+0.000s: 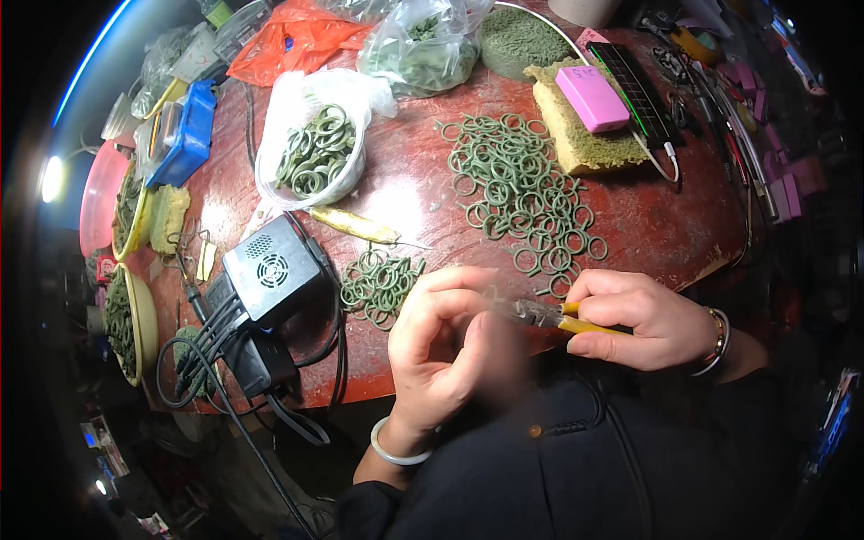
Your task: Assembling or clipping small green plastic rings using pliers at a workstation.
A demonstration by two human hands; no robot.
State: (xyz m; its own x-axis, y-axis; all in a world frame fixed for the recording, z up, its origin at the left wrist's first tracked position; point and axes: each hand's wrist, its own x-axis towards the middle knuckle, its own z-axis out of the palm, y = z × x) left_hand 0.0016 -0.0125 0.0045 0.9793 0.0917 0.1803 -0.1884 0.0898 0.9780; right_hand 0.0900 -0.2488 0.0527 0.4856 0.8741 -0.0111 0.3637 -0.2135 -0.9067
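Observation:
My right hand (pixel 643 319) is closed round the yellow handles of a pair of pliers (pixel 583 326), whose metal jaws point left toward my other hand. Thumb and fingers bent in a pinch, my left hand (pixel 436 346) is at the jaw tips. A faint ring-like shape shows there, but blur hides what the fingers hold. Beyond the pliers lies a large spread of green rings with short stems (pixel 522 184). A smaller heap of green rings (pixel 382 283) sits just past my left hand. Behind that heap, a yellow-handled pointed tool (pixel 355 225) rests on the red table (pixel 414 193).
A white bag-lined bowl (pixel 355 171) holds thicker green rings. Left stands a black power box (pixel 274 265) with cables. At the right back, a pink box (pixel 592 97) sits on a yellow sponge block (pixel 571 135). Plastic bags and a blue tray (pixel 184 135) line the far left.

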